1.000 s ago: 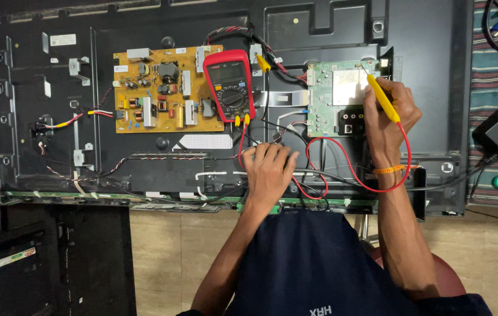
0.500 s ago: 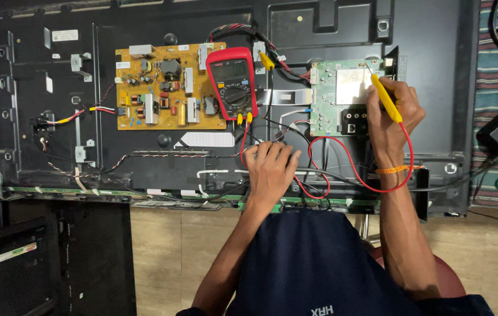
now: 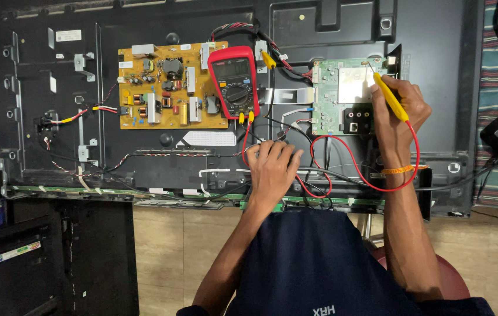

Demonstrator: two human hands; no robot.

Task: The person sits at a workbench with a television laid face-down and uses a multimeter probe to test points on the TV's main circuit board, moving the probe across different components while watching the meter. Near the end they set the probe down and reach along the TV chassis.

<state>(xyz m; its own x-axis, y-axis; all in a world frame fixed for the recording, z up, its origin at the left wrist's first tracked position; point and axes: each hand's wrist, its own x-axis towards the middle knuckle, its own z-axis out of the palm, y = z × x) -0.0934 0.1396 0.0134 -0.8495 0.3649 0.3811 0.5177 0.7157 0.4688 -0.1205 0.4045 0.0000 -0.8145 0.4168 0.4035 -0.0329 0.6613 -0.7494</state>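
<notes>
While left hand [image 3: 272, 167] lies flat on wires, right hand [image 3: 398, 108] grips yellow probe [image 3: 388, 95], tip touching green board [image 3: 342, 96].

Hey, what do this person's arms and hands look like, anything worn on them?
Both forearms are bare, with no gloves on the left hand or the right hand. A thin orange thread band circles the right wrist. No sleeves show on the forearms; the dark navy fabric top covers the torso below.

1. Yellow probe [image 3: 389, 97]: slim, tilted, tip on green board [image 3: 342, 96] upper rt corner, red lead looping below.
2. Green board: flat on black TV back, rt of red meter [image 3: 234, 82].
</notes>
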